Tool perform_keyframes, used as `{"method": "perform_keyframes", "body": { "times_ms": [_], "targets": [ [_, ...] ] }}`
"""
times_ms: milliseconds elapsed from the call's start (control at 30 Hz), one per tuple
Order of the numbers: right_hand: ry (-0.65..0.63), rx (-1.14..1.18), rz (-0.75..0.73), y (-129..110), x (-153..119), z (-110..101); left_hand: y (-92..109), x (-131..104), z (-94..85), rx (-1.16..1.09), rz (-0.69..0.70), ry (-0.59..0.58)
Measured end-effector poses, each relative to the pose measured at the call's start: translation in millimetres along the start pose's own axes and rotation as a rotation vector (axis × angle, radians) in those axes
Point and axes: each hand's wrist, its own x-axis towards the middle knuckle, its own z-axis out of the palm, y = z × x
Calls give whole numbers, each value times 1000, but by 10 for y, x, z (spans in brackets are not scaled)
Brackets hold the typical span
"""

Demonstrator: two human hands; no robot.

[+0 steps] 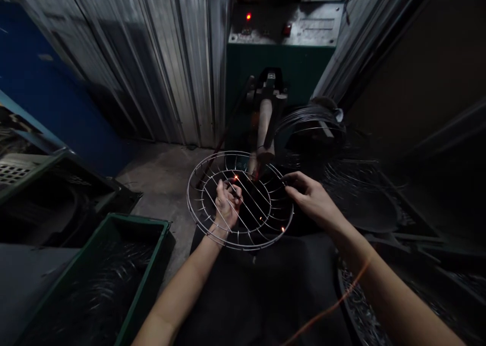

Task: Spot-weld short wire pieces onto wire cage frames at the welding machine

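A round wire rack [240, 233], made of two ring levels joined by short bent wires and crossed by straight bars, is held in front of the welding machine's arm [265, 126]. My left hand [228, 204] is seen through the bars with its fingers curled closed; something dark shows at the fingers, too unclear to name. At the rack's right rim, my right hand [313, 197] pinches with thumb and forefinger. Orange sparks [236, 177] glow by the left fingertips and near the rack's lower right. The contact point under the arm is partly hidden.
Left of me stands a green crate [114, 280] of curved wire pieces. A coil of wire [311, 121] and more wire rings [353, 179] lie at right. A tub [357, 295] of short metal bits is below my right forearm. An orange streak [330, 305] crosses there.
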Motion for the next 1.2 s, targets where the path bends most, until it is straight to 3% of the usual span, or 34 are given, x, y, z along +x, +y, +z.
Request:
{"method": "perform_keyframes", "body": {
  "times_ms": [400, 633, 900, 1200],
  "targets": [
    [-49, 107, 29, -6, 112, -25, 19, 9, 89, -28, 0, 53],
    [-67, 158, 11, -89, 220, 72, 101, 90, 17, -39, 42, 21],
    [14, 114, -83, 76, 398, 234, 139, 196, -24, -29, 138, 42],
    [30, 89, -73, 36, 437, 254, 128, 203, -34, -3, 191, 50]
  ]
}}
